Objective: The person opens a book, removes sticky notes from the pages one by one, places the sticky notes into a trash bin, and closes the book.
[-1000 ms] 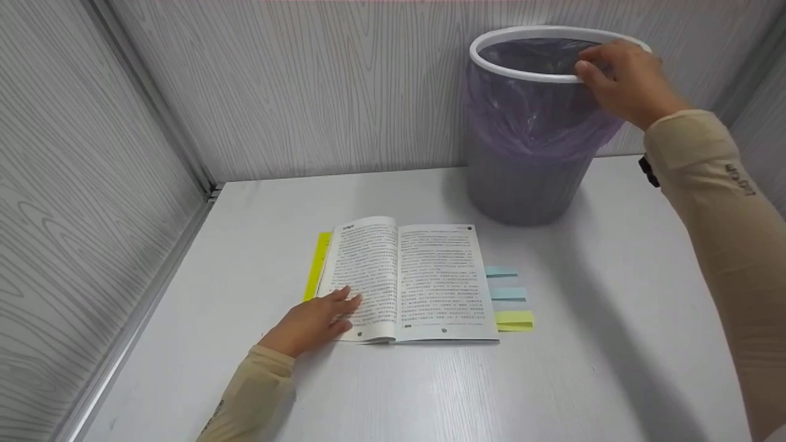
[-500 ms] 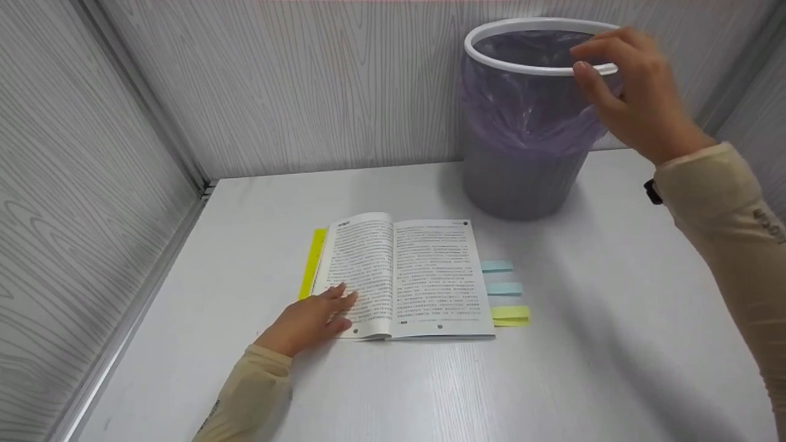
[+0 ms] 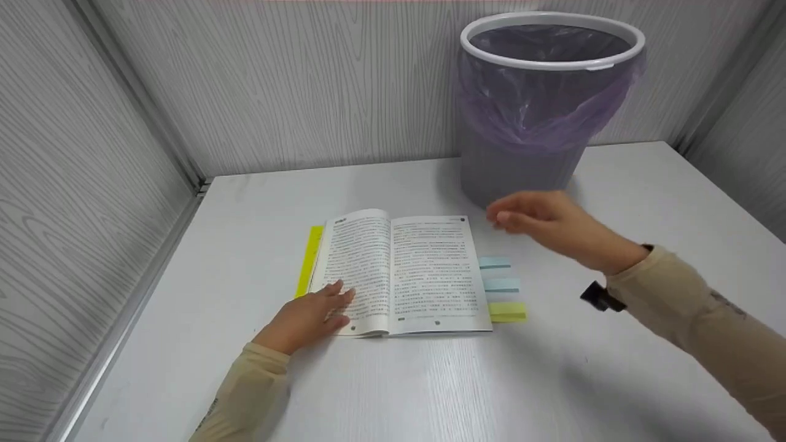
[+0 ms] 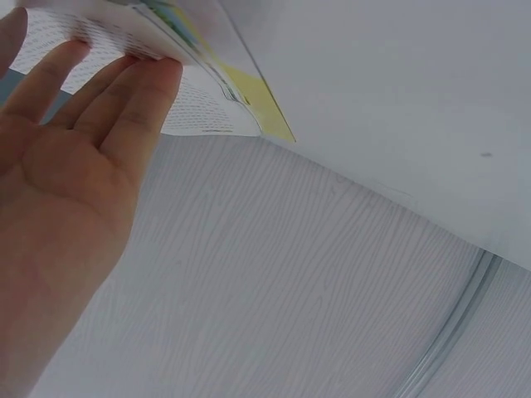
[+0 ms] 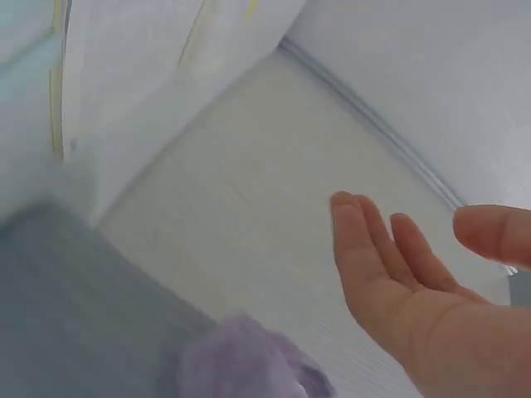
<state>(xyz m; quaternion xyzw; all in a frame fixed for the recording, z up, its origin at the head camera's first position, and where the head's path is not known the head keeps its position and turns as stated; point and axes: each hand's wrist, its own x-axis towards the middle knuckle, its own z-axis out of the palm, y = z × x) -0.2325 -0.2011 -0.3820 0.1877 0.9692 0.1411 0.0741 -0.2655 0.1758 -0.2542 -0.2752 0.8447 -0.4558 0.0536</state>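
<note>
An open book (image 3: 430,276) lies on the white table, printed text on both pages. My left hand (image 3: 310,319) rests on the lower left page with its fingers spread; the left wrist view shows its fingers (image 4: 137,108) straight against the paper. Two blue sticky tabs (image 3: 502,285) and a yellow sticky tab (image 3: 508,312) stick out from the book's right edge. A yellow strip (image 3: 309,261) shows along its left side. My right hand (image 3: 552,224) hovers right of the book's upper corner, holding nothing, its fingers loosely bent; in the right wrist view the thumb is apart from them.
A grey waste bin (image 3: 522,166) with a white rim and a purple liner (image 3: 534,116) stands at the back right, just beyond my right hand. Wood-grain panels (image 3: 319,86) enclose the table at the back and sides. A small black object (image 3: 602,298) is at my right sleeve.
My right hand has left the bin's rim and come down and toward the book. My left hand stays on the page. The view has shifted slightly.
</note>
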